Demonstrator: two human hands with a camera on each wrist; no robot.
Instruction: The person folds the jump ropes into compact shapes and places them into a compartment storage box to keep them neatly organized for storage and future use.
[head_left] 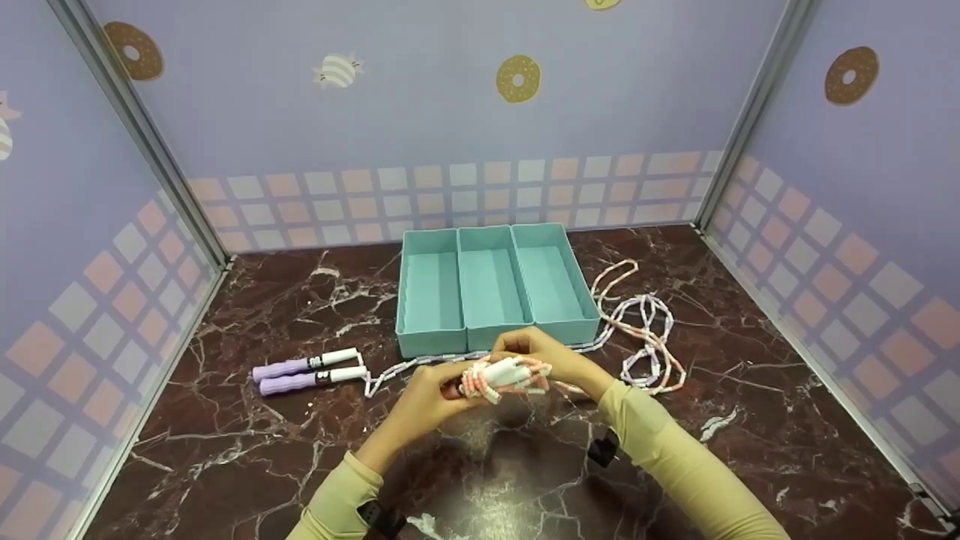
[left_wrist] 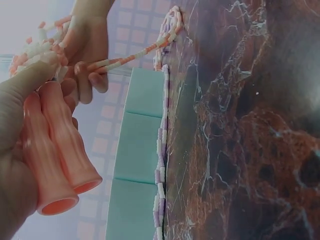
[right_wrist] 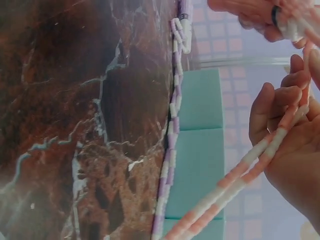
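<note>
Near the front of the teal box, my left hand (head_left: 431,394) grips the two coral-pink handles (left_wrist: 47,150) of a beaded jump rope (head_left: 504,373). The handles point downward side by side in the left wrist view. Pink and white beads lie wrapped in a bunch around the white upper ends of the handles. Close beside it, my right hand (head_left: 541,354) has its fingers curled round the doubled strand (right_wrist: 245,165) of the same rope. From there the strand trails off toward the loose coils at the right.
A teal box (head_left: 431,343) with three bare compartments stands behind the hands. A second jump rope's purple handles (head_left: 289,382) lie to the left, its purple-and-white rope (head_left: 405,366) running along the box front. Mixed coils (head_left: 651,337) lie right of the box. Patterned panels enclose the table.
</note>
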